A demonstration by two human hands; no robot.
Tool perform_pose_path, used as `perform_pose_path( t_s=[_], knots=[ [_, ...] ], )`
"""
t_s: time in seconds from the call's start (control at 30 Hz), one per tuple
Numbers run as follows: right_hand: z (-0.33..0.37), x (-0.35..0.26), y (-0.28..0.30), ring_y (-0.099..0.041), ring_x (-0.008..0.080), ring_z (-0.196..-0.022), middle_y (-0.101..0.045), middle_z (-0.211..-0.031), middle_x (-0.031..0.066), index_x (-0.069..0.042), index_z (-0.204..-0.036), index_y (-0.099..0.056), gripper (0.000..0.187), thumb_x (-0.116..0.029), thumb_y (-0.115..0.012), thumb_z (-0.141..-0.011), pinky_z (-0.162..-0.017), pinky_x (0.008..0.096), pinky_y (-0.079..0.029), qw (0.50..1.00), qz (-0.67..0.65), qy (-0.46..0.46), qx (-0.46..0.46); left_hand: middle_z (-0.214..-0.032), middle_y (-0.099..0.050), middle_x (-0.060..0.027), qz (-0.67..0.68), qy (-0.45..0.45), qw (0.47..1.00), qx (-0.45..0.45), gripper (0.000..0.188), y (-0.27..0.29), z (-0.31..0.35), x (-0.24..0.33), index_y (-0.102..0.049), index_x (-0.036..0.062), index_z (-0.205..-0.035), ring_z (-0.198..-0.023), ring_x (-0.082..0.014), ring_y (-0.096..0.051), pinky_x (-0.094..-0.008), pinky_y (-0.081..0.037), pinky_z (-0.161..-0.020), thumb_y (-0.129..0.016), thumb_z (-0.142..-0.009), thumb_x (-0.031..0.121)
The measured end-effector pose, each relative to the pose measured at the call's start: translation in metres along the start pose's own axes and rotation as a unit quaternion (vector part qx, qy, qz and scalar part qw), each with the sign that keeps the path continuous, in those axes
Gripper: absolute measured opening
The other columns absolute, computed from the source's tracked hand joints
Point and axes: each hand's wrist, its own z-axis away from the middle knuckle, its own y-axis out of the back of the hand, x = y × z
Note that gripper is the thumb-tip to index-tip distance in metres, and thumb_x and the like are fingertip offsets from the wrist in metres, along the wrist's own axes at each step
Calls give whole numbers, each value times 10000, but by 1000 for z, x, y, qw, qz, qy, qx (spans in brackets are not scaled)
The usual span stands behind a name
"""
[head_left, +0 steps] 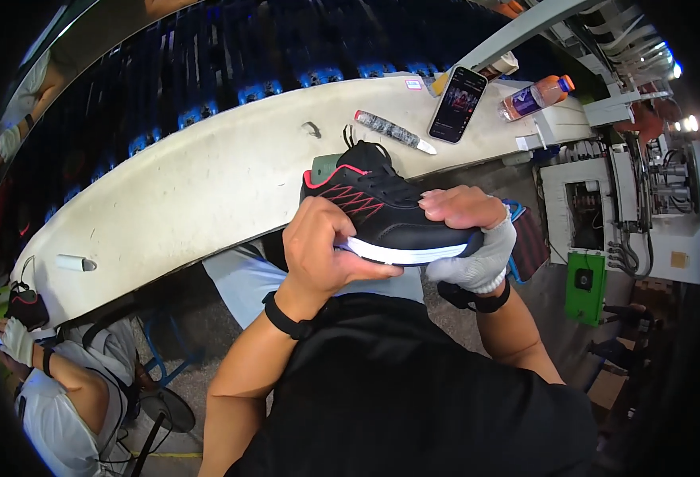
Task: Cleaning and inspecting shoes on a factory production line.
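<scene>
Between both hands I hold a black sneaker (413,226) with red zigzag stitching, a red collar edge and a white sole (413,254). Its toe points to the right, over the near edge of the bench. A green shoe last (323,168) shows in its opening. My left hand (318,248) is bare and grips the heel side, thumb along the sole. My right hand (477,234), in a white glove with bare fingertips, wraps the toe, fingers on the upper and thumb by the sole.
A white bench (167,191) curves across, with a dark roller conveyor (207,63) beyond it. On it lie a wrapped marker-like tool (395,131), a phone (457,103), a bottle (537,97) and a small tube (75,263). A co-worker (71,381) sits at lower left, holding another dark shoe (25,308).
</scene>
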Motion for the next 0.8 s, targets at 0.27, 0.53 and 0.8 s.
perform_pose_path(
  t_s=[0.27, 0.53, 0.8],
  knots=[
    [-6, 0, 0, -737, 365, -1031, -752, -1085, 191, -51, -1137, -640, 544, -219, -996, -762, -1016, 585, -571, 999, -14, 42, -4, -787, -543, -75, -47, 77, 990, -110, 897, 13, 2, -5, -529, 55, -840, -701, -238, -550, -336, -457, -621, -881, -501, 807],
    [-3, 9, -12, -764, 322, -905, -742, -936, 195, -2, -969, -638, 110, 67, -677, -892, -966, 568, -619, 969, -145, -46, 192, -1452, -594, -253, -305, 98, 908, -269, 697, 86, 27, -32, -573, 27, -1471, -1323, -438, -593, -487, -510, -1097, -833, -825, 18],
    [-35, 73, -55, -712, 204, -1008, -760, -1050, 119, -22, -1122, -716, 292, -281, -595, -1058, -996, 378, -547, 833, -362, -330, 256, -1383, -661, -265, -199, -36, 955, -217, 535, 166, -74, 30, -567, 8, -1454, -1259, -410, -667, -511, -521, -1119, -762, -974, 141]
  ],
)
